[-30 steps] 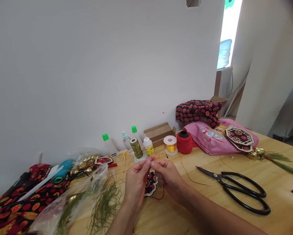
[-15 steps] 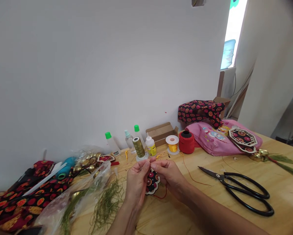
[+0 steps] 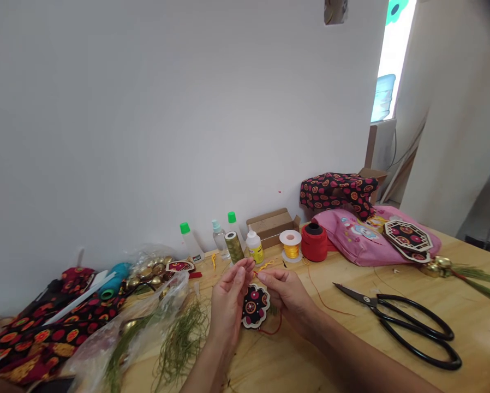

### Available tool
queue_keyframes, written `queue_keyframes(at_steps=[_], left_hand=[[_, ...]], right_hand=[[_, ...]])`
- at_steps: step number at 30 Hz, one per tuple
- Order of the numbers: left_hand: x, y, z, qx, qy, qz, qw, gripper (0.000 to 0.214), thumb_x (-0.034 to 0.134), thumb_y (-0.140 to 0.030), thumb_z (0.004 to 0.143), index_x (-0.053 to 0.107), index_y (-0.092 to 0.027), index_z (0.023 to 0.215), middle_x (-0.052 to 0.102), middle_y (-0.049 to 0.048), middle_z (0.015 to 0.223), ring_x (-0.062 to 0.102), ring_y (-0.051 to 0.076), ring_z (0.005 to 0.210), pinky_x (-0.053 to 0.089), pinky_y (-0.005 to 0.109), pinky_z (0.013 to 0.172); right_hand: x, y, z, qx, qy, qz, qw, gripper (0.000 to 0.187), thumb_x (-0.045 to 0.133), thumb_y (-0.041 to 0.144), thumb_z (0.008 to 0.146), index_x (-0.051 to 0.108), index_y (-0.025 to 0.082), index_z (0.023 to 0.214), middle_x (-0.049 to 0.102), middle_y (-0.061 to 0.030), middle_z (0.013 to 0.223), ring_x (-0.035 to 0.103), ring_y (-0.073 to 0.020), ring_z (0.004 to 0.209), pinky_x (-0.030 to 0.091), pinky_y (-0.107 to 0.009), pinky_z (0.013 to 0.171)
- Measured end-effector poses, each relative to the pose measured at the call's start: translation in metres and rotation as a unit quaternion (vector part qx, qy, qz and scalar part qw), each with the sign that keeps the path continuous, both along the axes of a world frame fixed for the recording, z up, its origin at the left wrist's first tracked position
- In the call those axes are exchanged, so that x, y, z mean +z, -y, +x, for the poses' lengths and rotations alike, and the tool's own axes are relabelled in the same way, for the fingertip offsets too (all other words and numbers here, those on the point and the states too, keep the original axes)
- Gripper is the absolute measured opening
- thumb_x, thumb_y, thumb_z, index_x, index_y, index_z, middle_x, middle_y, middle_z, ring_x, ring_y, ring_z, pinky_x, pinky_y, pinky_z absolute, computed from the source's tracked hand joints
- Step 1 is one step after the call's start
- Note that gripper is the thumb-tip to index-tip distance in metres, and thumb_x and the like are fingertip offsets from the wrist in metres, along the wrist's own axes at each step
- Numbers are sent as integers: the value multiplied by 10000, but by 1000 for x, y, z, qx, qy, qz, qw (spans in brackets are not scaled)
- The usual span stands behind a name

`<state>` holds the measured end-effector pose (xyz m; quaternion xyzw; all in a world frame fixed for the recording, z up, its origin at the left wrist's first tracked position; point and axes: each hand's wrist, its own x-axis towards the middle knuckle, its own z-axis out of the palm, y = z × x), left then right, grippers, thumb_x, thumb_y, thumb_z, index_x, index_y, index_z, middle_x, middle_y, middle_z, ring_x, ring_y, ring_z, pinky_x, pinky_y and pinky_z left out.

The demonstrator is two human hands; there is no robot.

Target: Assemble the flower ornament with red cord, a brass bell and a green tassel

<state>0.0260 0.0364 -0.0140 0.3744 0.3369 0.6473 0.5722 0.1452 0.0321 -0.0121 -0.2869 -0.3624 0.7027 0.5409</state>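
A small flat ornament (image 3: 255, 305), black with red and pink round motifs and a pale scalloped edge, hangs between the two hands just above the worktop (image 3: 351, 349), near its front middle. A thin red cord (image 3: 272, 329) loops out below it and rests on the wood. The left hand (image 3: 227, 305) is raised beside the ornament, its fingers (image 3: 245, 268) pressed together at the tips, pinching the fine cord above the piece. The right hand (image 3: 288, 295) mirrors it, fingers pinched on the same cord, close to the left ones.

Just behind the hands stand an olive thread spool (image 3: 234, 246), a white glue bottle (image 3: 254, 246), a yellow cord reel (image 3: 291, 245) and a red spool (image 3: 314, 242), with a small cardboard box (image 3: 272, 224) against the wall. To the right lie large black scissors (image 3: 408, 323), well apart from the hands, and farther back a pink bag (image 3: 359, 240) with an octagonal ornament (image 3: 407, 239) on it. To the left lie green fibres (image 3: 179, 338), a clear plastic bag (image 3: 130, 333) and patterned fabric (image 3: 32, 338).
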Motion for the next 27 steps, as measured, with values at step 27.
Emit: queue_keyframes(at_steps=[27], left_hand=[[25,69,-175,218,-641,48,734,219,582,-336,686,689,-232,846,686,70,935,586,260,922,408,375,865]], right_hand=[[-5,4,-2,12,60,-24,998,361,722,395,528,595,95,684,236,126,385,105,-13,362,31,-211,372]])
